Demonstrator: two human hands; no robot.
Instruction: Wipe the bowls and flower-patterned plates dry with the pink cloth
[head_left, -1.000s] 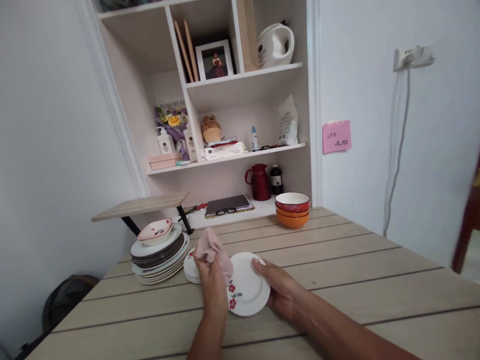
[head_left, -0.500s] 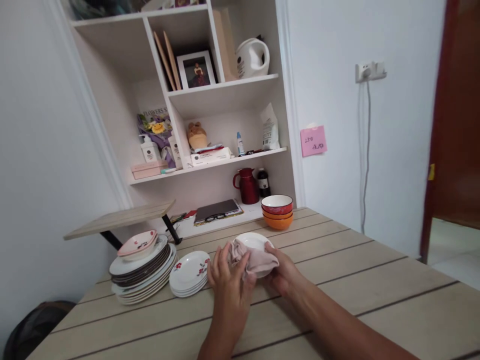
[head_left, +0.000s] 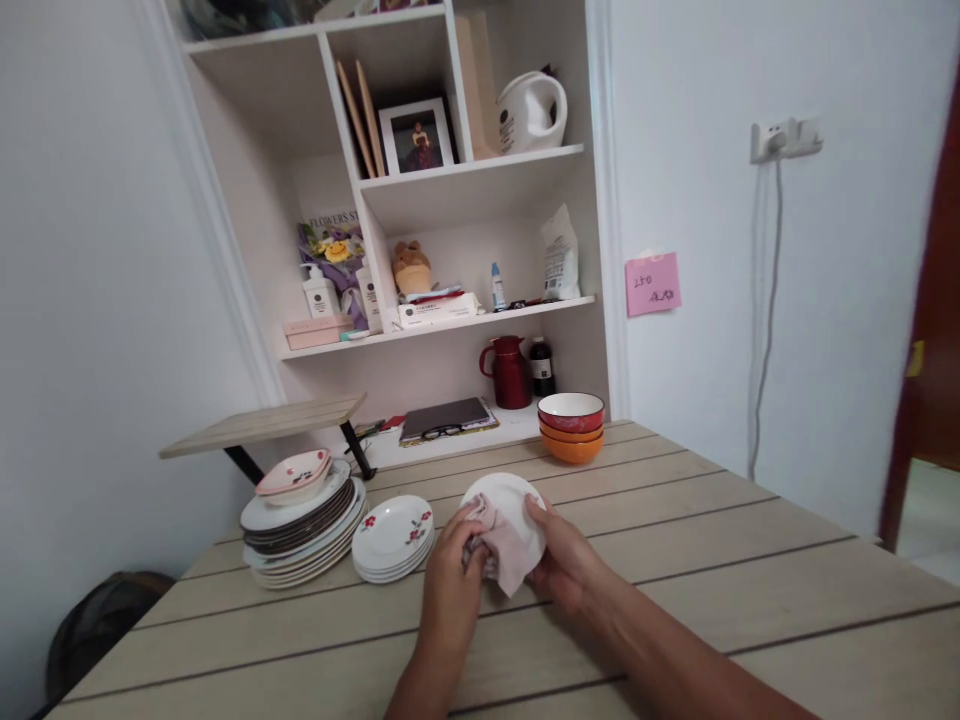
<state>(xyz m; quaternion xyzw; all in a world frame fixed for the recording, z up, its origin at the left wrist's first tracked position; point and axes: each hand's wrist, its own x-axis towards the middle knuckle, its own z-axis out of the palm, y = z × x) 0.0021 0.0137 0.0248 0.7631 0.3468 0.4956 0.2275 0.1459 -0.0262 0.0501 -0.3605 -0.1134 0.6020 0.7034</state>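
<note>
A small white plate [head_left: 517, 497] is tilted above the table, gripped at its right edge by my right hand [head_left: 562, 560], thumb on top and fingers beneath. My left hand [head_left: 454, 565] pinches a pale pink cloth [head_left: 504, 550] against the plate's left side, and one corner of the cloth hangs over the near rim. Left of my hands sits a short stack of white plates with red flowers [head_left: 393, 535]. Beyond it to the left rises a taller pile of mixed plates [head_left: 300, 545], topped by pink-rimmed square bowls [head_left: 295, 475].
Stacked red and orange bowls [head_left: 571, 428] stand at the table's back right. A small wooden stand [head_left: 262, 423] on black legs overhangs the back left. Behind the table, a red jug [head_left: 510, 372] and a dark folder [head_left: 445, 420] rest on the lowest shelf.
The cloth has slid off the plate's middle toward its left side, with my left hand on it, so more of the plate's face shows. The whole view has shifted slightly.
</note>
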